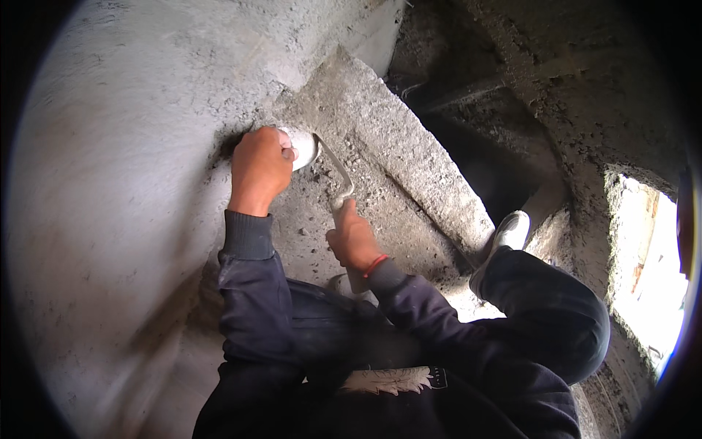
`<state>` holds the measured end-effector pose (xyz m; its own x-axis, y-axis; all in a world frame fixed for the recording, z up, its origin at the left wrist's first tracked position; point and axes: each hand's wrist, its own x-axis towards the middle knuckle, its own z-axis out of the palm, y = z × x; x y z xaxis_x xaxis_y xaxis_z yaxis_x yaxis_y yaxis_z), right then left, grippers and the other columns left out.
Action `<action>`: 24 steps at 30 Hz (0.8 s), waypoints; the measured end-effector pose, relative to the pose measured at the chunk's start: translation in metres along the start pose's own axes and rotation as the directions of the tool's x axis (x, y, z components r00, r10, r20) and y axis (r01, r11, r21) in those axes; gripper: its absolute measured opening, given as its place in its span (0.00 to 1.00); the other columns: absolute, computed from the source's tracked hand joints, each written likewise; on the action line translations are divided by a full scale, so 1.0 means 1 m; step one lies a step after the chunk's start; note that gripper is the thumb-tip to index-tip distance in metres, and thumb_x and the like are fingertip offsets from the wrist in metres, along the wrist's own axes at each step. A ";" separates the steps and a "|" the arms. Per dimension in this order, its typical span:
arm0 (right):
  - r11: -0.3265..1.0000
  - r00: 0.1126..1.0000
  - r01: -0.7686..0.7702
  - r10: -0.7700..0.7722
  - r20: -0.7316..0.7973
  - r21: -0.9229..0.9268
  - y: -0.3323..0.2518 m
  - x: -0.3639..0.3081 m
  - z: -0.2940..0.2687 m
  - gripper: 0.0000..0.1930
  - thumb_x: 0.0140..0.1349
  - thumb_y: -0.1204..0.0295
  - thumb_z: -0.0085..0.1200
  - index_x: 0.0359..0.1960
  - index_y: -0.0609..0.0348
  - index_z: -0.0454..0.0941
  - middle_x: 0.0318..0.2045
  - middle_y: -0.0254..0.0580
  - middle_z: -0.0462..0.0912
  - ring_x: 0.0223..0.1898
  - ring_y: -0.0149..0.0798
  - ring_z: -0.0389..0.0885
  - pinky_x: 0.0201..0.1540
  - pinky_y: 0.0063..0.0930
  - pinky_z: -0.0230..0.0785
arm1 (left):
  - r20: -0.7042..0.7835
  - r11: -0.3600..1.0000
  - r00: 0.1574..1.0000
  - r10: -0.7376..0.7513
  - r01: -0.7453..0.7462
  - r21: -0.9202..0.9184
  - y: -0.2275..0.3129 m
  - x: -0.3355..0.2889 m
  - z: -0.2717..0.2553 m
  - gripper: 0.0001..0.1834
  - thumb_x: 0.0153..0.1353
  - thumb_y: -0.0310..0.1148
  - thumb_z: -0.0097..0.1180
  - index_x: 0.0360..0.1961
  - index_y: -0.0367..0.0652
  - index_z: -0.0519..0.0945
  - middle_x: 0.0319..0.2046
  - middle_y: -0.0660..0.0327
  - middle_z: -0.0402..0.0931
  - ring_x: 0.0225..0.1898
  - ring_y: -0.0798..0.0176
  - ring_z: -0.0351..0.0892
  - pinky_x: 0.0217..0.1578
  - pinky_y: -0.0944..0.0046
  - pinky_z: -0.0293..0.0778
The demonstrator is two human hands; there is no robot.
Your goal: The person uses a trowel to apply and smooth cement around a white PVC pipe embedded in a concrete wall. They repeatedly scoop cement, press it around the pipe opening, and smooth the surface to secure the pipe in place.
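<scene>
My right hand [357, 240] is wrapped around the handle of a trowel [345, 175] with a bent metal neck. The neck curves up and left to a pale, rounded blade [302, 148] near the wall. At that blade's left edge, my left hand [262, 164] is closed with its fingers curled in. Whatever those fingers grip, if anything, is hidden. Just left of the knuckles a dark hollow [228, 145] shows at the wall's base. Grey crumbs of rubble [355, 157] lie on the rough concrete around the blade.
A smooth grey wall [110, 183] curves along the left. A raised concrete edge [424, 146] runs diagonally, with a dark recess [475, 146] beyond it. My shoe [512, 230] rests near its lower end. At the right is a bright opening [647, 256].
</scene>
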<state>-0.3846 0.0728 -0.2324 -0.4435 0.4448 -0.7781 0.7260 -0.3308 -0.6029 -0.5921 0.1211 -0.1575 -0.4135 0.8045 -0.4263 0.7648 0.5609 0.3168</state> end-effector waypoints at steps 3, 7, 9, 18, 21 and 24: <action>0.996 0.995 0.088 -0.090 -0.046 -0.033 0.003 -0.010 0.006 0.26 0.59 0.75 0.57 0.55 0.69 0.57 0.36 0.77 0.83 0.41 0.75 0.83 0.47 0.63 0.75 | -0.026 1.000 1.000 0.006 -0.006 -0.006 0.002 -0.003 -0.002 0.10 0.61 0.32 0.67 0.34 0.34 0.87 0.29 0.45 0.85 0.32 0.47 0.88 0.37 0.54 0.78; 0.996 0.987 0.080 -0.085 -0.136 -0.043 0.022 0.019 0.027 0.26 0.59 0.76 0.55 0.56 0.70 0.57 0.37 0.77 0.83 0.42 0.75 0.83 0.47 0.62 0.75 | -0.019 0.999 0.999 0.048 -0.048 0.019 0.005 0.000 0.000 0.09 0.61 0.31 0.67 0.33 0.35 0.87 0.28 0.45 0.84 0.31 0.46 0.87 0.36 0.54 0.78; 0.979 0.968 0.159 -0.181 -0.177 -0.129 0.023 0.017 0.020 0.26 0.59 0.77 0.55 0.56 0.70 0.57 0.37 0.76 0.83 0.43 0.76 0.83 0.49 0.61 0.75 | -0.031 0.999 0.999 0.030 -0.030 0.014 0.001 -0.002 0.003 0.08 0.61 0.31 0.67 0.33 0.35 0.87 0.28 0.45 0.84 0.31 0.45 0.87 0.36 0.53 0.78; 0.996 0.993 0.080 -0.084 -0.082 -0.048 0.031 0.018 0.018 0.27 0.60 0.76 0.55 0.57 0.73 0.57 0.36 0.75 0.84 0.43 0.73 0.84 0.47 0.60 0.76 | -0.098 0.998 0.993 0.062 -0.060 0.022 0.008 -0.002 0.003 0.08 0.60 0.32 0.68 0.32 0.36 0.88 0.27 0.45 0.84 0.31 0.45 0.87 0.36 0.53 0.78; 0.957 0.971 0.140 -0.182 -0.153 -0.254 0.042 0.018 0.012 0.24 0.62 0.77 0.52 0.56 0.73 0.57 0.34 0.72 0.84 0.40 0.72 0.85 0.45 0.60 0.76 | -0.055 0.999 0.998 0.023 -0.021 0.025 0.005 -0.002 0.000 0.07 0.60 0.29 0.67 0.33 0.35 0.88 0.31 0.43 0.85 0.36 0.41 0.87 0.41 0.49 0.80; 0.954 0.970 0.093 -0.151 -0.188 -0.286 0.043 0.007 -0.009 0.23 0.63 0.78 0.51 0.56 0.73 0.57 0.33 0.70 0.84 0.38 0.71 0.85 0.44 0.60 0.77 | -0.055 1.000 0.998 -0.003 0.003 0.002 0.003 -0.005 -0.002 0.07 0.60 0.28 0.67 0.34 0.34 0.88 0.34 0.42 0.86 0.40 0.39 0.87 0.43 0.47 0.81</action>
<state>-0.3514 0.0693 -0.2618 -0.4414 0.6382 -0.6307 0.8012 -0.0361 -0.5973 -0.5882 0.1190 -0.1524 -0.4427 0.8124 -0.3797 0.7646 0.5631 0.3134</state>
